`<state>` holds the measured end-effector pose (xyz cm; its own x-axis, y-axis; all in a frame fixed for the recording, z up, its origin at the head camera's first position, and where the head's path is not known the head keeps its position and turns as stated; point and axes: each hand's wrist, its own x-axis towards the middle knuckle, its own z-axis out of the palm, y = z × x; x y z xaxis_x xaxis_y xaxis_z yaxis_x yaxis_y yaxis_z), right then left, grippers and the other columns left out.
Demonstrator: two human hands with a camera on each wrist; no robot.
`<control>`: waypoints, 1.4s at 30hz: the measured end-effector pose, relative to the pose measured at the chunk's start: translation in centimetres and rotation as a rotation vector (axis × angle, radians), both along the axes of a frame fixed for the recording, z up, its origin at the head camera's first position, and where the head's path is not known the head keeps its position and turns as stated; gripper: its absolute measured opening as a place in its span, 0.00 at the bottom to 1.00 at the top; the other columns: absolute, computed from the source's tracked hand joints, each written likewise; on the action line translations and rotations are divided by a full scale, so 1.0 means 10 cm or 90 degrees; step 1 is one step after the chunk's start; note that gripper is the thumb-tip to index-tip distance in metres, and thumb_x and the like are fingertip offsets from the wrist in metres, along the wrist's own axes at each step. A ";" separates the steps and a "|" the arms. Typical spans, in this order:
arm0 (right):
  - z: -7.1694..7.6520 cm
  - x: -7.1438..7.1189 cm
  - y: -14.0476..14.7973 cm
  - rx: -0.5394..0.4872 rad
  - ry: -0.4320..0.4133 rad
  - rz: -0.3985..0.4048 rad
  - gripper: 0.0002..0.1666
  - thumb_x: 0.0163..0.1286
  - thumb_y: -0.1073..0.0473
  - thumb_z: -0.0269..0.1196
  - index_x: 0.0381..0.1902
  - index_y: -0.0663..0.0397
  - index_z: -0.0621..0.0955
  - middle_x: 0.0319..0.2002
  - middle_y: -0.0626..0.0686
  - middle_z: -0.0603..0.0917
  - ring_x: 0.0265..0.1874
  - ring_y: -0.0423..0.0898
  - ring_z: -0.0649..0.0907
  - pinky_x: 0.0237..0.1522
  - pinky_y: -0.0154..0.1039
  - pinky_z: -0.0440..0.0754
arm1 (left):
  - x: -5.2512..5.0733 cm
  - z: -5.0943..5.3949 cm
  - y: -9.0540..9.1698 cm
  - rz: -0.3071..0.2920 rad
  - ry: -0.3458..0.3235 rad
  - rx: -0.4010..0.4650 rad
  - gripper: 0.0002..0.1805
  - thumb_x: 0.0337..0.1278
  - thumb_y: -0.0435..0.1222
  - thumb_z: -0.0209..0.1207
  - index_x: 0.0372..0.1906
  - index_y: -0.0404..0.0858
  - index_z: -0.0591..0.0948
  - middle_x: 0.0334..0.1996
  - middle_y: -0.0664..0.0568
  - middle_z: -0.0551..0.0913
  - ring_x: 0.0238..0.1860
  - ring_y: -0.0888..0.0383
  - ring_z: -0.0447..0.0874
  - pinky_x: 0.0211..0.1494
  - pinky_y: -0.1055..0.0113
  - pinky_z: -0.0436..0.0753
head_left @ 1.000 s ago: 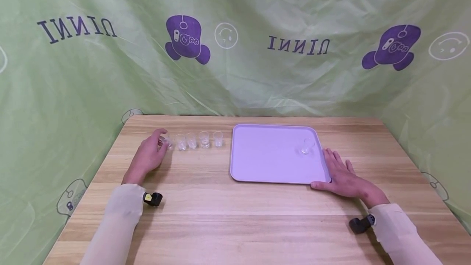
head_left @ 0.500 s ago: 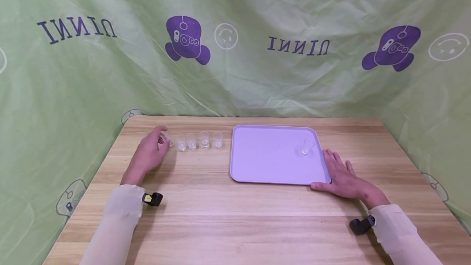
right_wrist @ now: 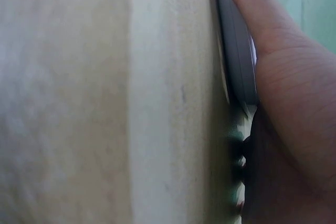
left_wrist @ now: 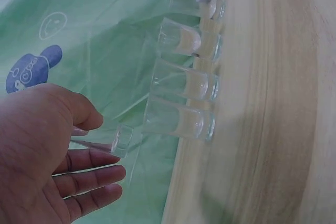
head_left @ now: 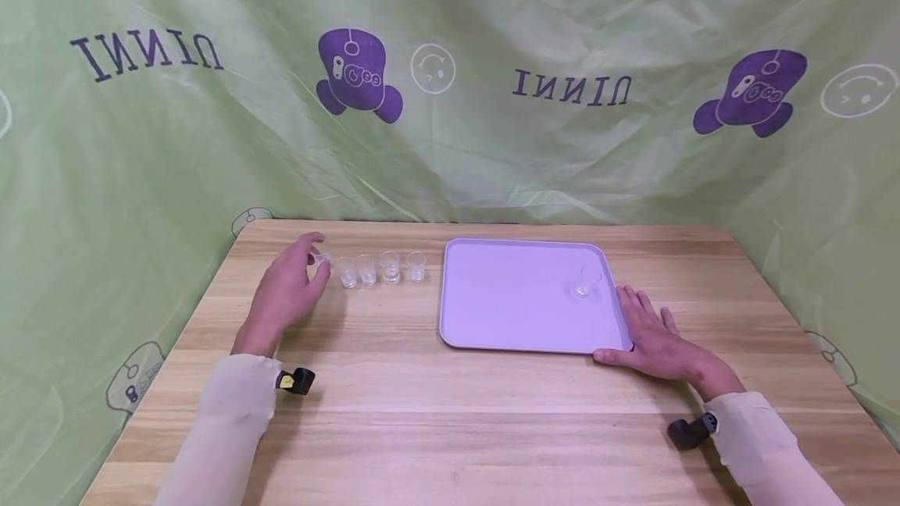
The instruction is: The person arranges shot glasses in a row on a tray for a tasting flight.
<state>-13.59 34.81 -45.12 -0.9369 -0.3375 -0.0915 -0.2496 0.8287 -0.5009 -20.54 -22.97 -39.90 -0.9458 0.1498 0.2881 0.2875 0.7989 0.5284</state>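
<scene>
Head view: one glass (head_left: 323,258) is pinched in the left hand (head_left: 283,291), beside four glasses (head_left: 391,268) lined up on the wooden desk (head_left: 450,428). A sixth glass (head_left: 583,287) sits on the tray (head_left: 513,295), whose corner the right hand (head_left: 657,348) touches, fingers straight. A green curtain (head_left: 464,155) hangs behind and at both sides. Only the left wrist view shows the pinched glass's base clear of the desk.

The wooden table (head_left: 464,412) carries four clear glasses (head_left: 367,272) and a lilac tray (head_left: 516,295), all near its far edge.
</scene>
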 end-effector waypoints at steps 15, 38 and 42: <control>0.06 0.00 -0.02 0.026 -0.023 -0.006 0.73 0.65 0.35 0.69 0.80 0.70 0.35 0.78 0.77 0.37 0.75 0.76 0.37 0.66 0.79 0.31 | 0.05 0.15 0.29 -0.038 0.034 0.025 0.24 0.71 0.34 0.57 0.68 0.32 0.72 0.46 0.38 0.82 0.47 0.42 0.80 0.46 0.47 0.80; 0.07 0.00 -0.04 0.024 -0.034 -0.012 0.73 0.66 0.34 0.68 0.79 0.71 0.35 0.78 0.77 0.36 0.75 0.75 0.36 0.67 0.77 0.30 | 0.07 0.12 0.86 -0.148 0.056 0.038 0.23 0.65 0.39 0.67 0.61 0.36 0.79 0.37 0.47 0.86 0.38 0.50 0.84 0.41 0.55 0.83; 0.06 0.00 -0.03 0.028 -0.031 -0.014 0.74 0.65 0.34 0.68 0.79 0.71 0.36 0.78 0.77 0.36 0.75 0.75 0.37 0.67 0.78 0.30 | 0.05 0.09 0.98 -0.167 0.055 0.033 0.23 0.64 0.40 0.69 0.60 0.36 0.80 0.35 0.50 0.85 0.38 0.51 0.84 0.42 0.56 0.83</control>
